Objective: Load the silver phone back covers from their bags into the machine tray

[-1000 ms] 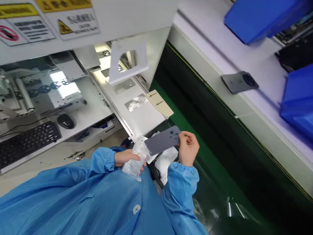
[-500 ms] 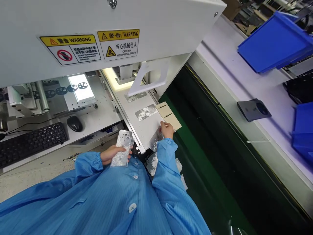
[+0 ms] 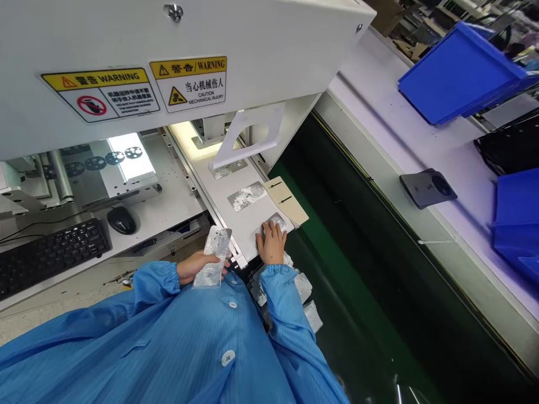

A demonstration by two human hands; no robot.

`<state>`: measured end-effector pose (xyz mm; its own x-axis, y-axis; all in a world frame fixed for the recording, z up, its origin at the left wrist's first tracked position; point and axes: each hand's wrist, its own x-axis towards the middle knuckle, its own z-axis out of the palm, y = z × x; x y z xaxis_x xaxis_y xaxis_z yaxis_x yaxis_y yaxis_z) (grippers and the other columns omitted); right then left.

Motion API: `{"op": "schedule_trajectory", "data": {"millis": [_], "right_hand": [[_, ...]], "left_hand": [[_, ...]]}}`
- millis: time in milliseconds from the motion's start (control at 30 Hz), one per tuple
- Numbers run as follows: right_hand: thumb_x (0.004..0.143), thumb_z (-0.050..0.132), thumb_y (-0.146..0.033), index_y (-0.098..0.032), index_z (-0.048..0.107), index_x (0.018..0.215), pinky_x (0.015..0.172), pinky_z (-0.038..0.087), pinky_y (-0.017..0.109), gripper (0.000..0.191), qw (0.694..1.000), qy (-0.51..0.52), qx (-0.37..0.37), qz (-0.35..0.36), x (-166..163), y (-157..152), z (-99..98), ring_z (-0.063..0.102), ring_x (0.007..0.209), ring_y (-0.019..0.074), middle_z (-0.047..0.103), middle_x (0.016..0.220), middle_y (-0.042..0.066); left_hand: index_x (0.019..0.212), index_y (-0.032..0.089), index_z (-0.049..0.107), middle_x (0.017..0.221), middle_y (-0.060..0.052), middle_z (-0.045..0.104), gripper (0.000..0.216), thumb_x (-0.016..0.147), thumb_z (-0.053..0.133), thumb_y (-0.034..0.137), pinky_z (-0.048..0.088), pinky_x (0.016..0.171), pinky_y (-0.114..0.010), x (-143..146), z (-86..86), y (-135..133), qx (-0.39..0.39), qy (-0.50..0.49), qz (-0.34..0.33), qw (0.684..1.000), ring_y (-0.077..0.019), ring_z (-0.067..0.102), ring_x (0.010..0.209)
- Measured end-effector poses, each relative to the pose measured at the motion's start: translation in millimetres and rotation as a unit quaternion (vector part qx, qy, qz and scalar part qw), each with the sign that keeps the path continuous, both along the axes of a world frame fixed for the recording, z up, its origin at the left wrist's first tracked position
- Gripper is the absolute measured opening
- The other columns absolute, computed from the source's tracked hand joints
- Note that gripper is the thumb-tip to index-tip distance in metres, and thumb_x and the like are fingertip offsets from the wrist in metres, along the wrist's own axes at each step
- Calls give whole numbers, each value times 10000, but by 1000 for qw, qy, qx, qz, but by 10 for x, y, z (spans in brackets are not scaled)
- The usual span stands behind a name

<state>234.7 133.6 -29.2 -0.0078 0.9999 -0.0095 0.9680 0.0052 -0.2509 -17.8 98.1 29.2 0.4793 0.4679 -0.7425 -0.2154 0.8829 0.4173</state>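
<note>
My left hand grips a clear plastic film piece with punched holes, held upright just in front of the machine's edge. My right hand lies flat, fingers stretched, pressing a shiny foil-covered plate onto the white feed table of the machine. Two more foil-covered plates, one nearer and one farther, lie in a row farther in, toward the lit opening. A beige card lies at the table's right edge. Both arms wear blue sleeves.
A white machine housing with warning labels hangs overhead. A keyboard and mouse sit at left. A green conveyor belt runs on the right, with a grey plate and blue trays beyond. More wrapped parts lie below my right arm.
My right hand carried a grey plate from in front of me to the feed table and now presses flat on it. My left hand kept the clear film and tilted it upright.
</note>
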Motion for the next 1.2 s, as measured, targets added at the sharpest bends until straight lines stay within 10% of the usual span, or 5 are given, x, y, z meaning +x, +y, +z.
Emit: {"op": "schedule_trajectory", "data": {"millis": [833,1033,1200], "right_hand": [[954,437,-378,-123,534,1319,1138,225,554,456,996,52,49,-50,-139,159,-102,282,1407,328,420,1468,184],[947,473,-420,-155,583,1255,1080,371,465,421,962,257,88,-13,-159,71,309,484,1269,281,554,1331,165],[913,541,-430,-178,679,937,733,500,269,289,889,453,-55,36,-198,-78,762,632,764,156,681,820,29]], "left_hand": [[1118,93,638,964,-134,727,414,726,706,209,572,718,-379,-38,-112,88,20,4,9,1000,-223,693,749],[1060,98,655,974,-127,726,363,728,717,229,555,768,-392,84,-32,145,26,-45,-41,998,-230,687,797],[1035,110,672,950,-116,727,399,676,769,254,542,764,-382,338,26,169,31,-153,-163,974,-233,691,799]]}}
